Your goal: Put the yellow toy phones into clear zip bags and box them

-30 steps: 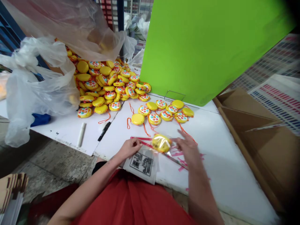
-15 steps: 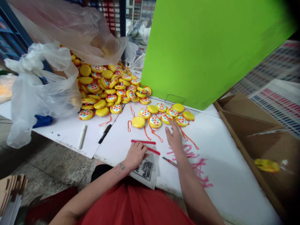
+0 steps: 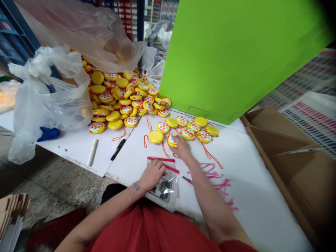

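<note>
My left hand (image 3: pixel 153 174) has its fingers closed on the top of a clear zip bag (image 3: pixel 170 202) with a red seal strip and black print, lying at the table's front edge. My right hand (image 3: pixel 181 147) grips the right side of a yellow toy (image 3: pixel 172 140) with a white face and coloured dots. Around it lie several like toys, among them a plain yellow one (image 3: pixel 155 137) turned face down to the left. Orange cord loops (image 3: pixel 210 156) trail from some of them.
A big heap of yellow toys (image 3: pixel 122 101) spills from a plastic bag at the back left. A green board (image 3: pixel 223 59) stands behind. On the white table lie a white marker (image 3: pixel 92 152), a black marker (image 3: pixel 118 149) and a cutter (image 3: pixel 187 180). A cardboard box (image 3: pixel 286 154) is at the right.
My right hand has moved left and closed on a dotted yellow toy. My left hand stays on the bag.
</note>
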{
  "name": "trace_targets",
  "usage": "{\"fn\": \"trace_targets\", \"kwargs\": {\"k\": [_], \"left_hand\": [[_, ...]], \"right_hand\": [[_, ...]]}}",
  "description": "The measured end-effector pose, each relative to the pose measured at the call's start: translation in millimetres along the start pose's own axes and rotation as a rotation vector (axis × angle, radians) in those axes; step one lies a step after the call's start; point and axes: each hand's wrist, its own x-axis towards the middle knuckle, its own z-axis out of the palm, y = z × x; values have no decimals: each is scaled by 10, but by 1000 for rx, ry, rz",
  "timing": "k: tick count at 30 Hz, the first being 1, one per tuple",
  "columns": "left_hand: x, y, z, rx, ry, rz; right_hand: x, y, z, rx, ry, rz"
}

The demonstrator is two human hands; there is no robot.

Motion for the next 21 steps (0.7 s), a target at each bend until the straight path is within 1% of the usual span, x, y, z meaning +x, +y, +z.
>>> {"fn": "trace_targets", "kwargs": {"k": [4,7,8,10,12,14,16,17,18,19,20,21], "left_hand": [[-3,-10,11,-4,8,-12],[-13,-19,26,-54,12,-29],[-18,-21,29,-85,30,-36],[-30,-24,28,-157,104,-57],[-42,-27,16,-220,206,-81],[-52,-36,1,-261,268,-70],[-59,-52,-1,-298,249,-15],[-63,-61,4,-319,214,9],[-68,-70,16,-331,187,23],[-73,-79,31,-339,154,31],[-80,-87,50,-344,116,34],[-87,-94,70,-346,71,31]], "right_hand": [[-18,24,-53,104,72,-82],[-68,31,-102,209,148,-101],[-110,22,-132,252,170,-103],[-245,-36,-215,333,179,-125],[-444,-160,-320,397,110,-176],[-674,-319,-423,460,-41,-225],[-891,-443,-501,532,-202,-250],[-984,-469,-526,564,-248,-246],[-1066,-462,-540,587,-260,-223],[-1139,-425,-546,604,-246,-185],[-1205,-365,-547,614,-205,-133],[-1268,-293,-546,617,-138,-66]]}}
